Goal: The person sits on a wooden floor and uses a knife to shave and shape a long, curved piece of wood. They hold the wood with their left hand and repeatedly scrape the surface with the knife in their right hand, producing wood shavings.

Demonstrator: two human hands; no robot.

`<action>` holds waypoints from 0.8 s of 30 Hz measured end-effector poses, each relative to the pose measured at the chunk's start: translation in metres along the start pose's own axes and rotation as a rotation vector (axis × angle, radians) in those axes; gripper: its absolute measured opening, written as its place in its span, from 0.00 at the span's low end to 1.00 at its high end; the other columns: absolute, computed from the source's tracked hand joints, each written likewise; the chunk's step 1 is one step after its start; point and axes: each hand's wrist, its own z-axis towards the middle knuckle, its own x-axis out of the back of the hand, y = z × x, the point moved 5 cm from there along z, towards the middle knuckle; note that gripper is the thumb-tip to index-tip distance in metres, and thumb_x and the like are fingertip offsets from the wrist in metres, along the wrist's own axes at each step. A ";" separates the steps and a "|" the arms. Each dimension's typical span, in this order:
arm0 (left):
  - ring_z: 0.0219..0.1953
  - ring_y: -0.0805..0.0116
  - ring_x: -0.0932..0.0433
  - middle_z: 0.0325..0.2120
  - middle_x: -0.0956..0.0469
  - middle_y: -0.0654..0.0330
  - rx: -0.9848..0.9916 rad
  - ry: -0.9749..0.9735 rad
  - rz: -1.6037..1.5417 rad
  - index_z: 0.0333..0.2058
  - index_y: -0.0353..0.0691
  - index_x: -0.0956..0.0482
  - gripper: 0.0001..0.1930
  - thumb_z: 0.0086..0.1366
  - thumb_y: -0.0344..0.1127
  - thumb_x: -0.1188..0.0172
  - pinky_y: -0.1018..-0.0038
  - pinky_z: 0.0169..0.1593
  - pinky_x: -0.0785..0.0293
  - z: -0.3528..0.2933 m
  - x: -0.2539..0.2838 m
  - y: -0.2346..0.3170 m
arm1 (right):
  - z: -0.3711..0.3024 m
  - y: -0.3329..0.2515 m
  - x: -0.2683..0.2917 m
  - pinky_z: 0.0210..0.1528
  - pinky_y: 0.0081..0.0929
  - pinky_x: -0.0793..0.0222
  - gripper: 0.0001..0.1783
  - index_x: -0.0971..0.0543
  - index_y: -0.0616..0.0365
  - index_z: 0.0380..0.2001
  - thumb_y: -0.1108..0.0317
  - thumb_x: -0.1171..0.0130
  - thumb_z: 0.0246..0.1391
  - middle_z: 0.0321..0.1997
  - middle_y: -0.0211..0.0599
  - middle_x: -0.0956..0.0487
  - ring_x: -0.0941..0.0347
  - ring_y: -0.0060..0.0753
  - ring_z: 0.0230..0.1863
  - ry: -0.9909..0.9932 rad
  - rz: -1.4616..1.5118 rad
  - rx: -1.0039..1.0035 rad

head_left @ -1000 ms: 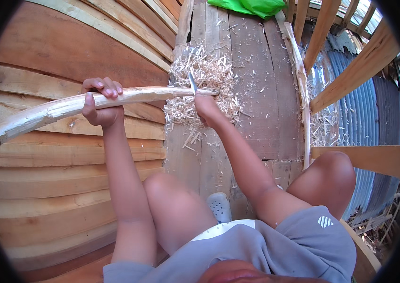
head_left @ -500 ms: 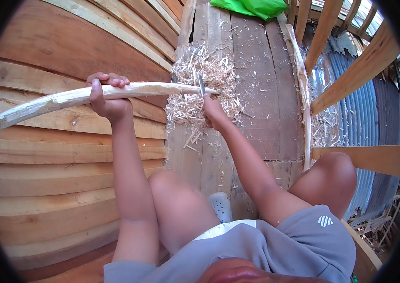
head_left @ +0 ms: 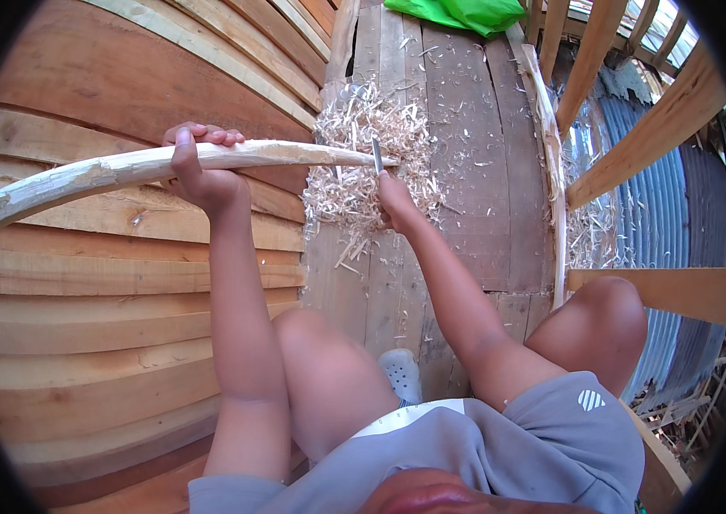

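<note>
A long pale stick (head_left: 106, 171), stripped of bark and gently curved, runs from the left rim to a narrow tip above the floor. My left hand (head_left: 206, 171) is closed around its middle, the thumb on the near side. In my right hand (head_left: 395, 204) is a knife, its handle hidden by my fingers. The thin metal blade (head_left: 377, 155) stands across the stick close to its tip and appears to touch the wood. Below the tip lies a heap of curly wood shavings (head_left: 363, 206).
A wall of overlapping boards (head_left: 123, 308) rises on the left. Wooden railing posts (head_left: 645, 128) and corrugated metal sheets (head_left: 645, 206) are on the right. A green bag (head_left: 457, 13) lies at the far end of the plank floor (head_left: 474, 231). My shoe (head_left: 401, 375) rests on the planks.
My left hand and the stick have shifted slightly to the right. The knife has also moved a little to the right, toward the tip, still in my right hand.
</note>
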 end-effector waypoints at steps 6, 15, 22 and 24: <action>0.24 0.70 0.36 0.21 0.36 0.63 0.025 0.030 -0.015 0.29 0.43 0.32 0.13 0.56 0.46 0.44 0.66 0.34 0.32 0.003 0.000 0.000 | 0.012 0.011 0.006 0.13 0.26 0.63 0.27 0.39 0.47 0.21 0.40 0.63 0.66 0.14 0.25 0.44 0.54 0.20 0.11 -0.019 0.018 0.025; 0.24 0.68 0.33 0.20 0.35 0.61 -0.034 -0.034 0.031 0.29 0.42 0.32 0.11 0.58 0.42 0.46 0.64 0.34 0.29 -0.006 -0.002 0.004 | 0.000 -0.006 0.004 0.19 0.32 0.46 0.25 0.29 0.62 0.33 0.49 0.61 0.67 0.19 0.32 0.33 0.39 0.27 0.17 0.024 -0.091 0.071; 0.26 0.67 0.30 0.22 0.32 0.60 -0.015 -0.091 0.054 0.30 0.39 0.30 0.04 0.57 0.31 0.46 0.62 0.36 0.26 -0.002 -0.005 0.005 | -0.005 -0.018 -0.005 0.35 0.34 0.30 0.25 0.19 0.66 0.36 0.54 0.56 0.67 0.26 0.43 0.21 0.24 0.37 0.29 0.068 -0.306 0.603; 0.26 0.67 0.29 0.22 0.31 0.59 0.002 -0.088 0.051 0.30 0.38 0.29 0.03 0.56 0.28 0.45 0.63 0.36 0.25 0.002 -0.013 0.009 | -0.016 -0.020 -0.015 0.37 0.36 0.30 0.26 0.20 0.67 0.36 0.53 0.55 0.67 0.25 0.43 0.21 0.23 0.39 0.29 -0.047 -0.200 0.702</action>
